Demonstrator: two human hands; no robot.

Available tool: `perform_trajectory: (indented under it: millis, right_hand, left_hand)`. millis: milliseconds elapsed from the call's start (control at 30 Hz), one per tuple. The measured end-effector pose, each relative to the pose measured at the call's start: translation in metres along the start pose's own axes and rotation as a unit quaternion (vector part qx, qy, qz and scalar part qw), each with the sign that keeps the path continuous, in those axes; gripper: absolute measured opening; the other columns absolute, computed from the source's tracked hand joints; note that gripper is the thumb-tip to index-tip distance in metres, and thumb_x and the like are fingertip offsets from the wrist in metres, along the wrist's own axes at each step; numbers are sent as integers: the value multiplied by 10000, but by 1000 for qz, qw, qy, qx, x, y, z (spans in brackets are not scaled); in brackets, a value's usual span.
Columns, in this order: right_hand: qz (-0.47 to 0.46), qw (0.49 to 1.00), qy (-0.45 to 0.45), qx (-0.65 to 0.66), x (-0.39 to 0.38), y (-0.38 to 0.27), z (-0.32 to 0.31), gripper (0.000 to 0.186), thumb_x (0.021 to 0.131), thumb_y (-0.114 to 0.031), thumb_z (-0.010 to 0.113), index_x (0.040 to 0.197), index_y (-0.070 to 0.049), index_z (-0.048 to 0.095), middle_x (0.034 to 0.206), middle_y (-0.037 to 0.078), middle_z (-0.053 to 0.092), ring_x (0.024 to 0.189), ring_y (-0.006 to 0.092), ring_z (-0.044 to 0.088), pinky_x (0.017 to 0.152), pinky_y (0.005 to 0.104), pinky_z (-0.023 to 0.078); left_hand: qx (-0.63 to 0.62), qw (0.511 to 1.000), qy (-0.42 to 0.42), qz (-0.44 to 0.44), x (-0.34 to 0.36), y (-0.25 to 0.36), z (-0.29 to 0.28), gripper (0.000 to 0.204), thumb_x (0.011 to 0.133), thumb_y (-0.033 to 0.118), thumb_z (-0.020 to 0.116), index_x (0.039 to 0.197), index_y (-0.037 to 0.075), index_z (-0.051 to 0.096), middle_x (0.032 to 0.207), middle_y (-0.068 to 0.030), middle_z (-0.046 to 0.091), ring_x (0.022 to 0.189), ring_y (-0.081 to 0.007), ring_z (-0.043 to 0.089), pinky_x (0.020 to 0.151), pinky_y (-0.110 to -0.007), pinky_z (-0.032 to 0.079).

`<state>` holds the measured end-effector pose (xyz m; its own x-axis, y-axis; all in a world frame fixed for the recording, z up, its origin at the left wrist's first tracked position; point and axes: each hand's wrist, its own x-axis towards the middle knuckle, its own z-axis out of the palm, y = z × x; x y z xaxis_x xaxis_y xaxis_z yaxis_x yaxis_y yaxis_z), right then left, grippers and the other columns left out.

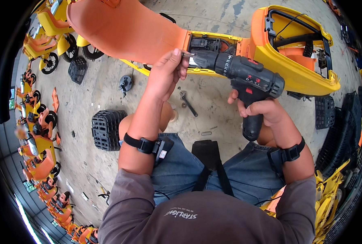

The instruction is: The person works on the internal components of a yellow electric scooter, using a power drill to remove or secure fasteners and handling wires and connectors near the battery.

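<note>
While the right hand grips the drill handle, its long axis runs left to the bit, pinched by left hand fingers.

A stained grey concrete floor spreads in daylight. Left of it, rows of yellow-and-orange scooters curve along the edge; black plastic baskets sit on it.

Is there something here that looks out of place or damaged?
Yes. A wrench and small loose parts lie scattered on the concrete floor below the drill. The yellow and orange scooter body is opened, with wiring exposed.
</note>
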<state>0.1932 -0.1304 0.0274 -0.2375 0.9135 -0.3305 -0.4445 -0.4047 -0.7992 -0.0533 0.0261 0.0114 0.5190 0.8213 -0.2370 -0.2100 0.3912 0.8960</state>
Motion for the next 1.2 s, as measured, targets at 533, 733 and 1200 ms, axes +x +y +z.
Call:
perform_trajectory:
  millis: [533,733,1200]
  right_hand:
    - [-1,1000,-12,-13,-1,2,-2,596,606,-61,610,1197,10,602,1064,165,655,701,154,610,651,304,510]
    - [0,1000,-4,-11,-2,1,1,606,611,-57,625,1214,-4,598,1055,166,656,703,153,608,649,304,512]
    - [8,1000,-2,-16,2,3,1,644,582,-79,652,1218,4,586,1034,158,657,688,166,607,656,293,510]
  left_hand:
    - [22,1000,10,10,0,-5,-4,306,1045,296,524,1016,21,655,799,7,587,686,-74,513,628,-231,439]
    - [71,997,36,1,-1,-3,-2,345,1042,349,521,920,49,641,734,5,574,627,-84,494,587,-228,419]
    - [109,993,53,-14,1,0,0,474,1045,441,473,708,109,442,604,11,386,494,-81,326,452,-220,272]
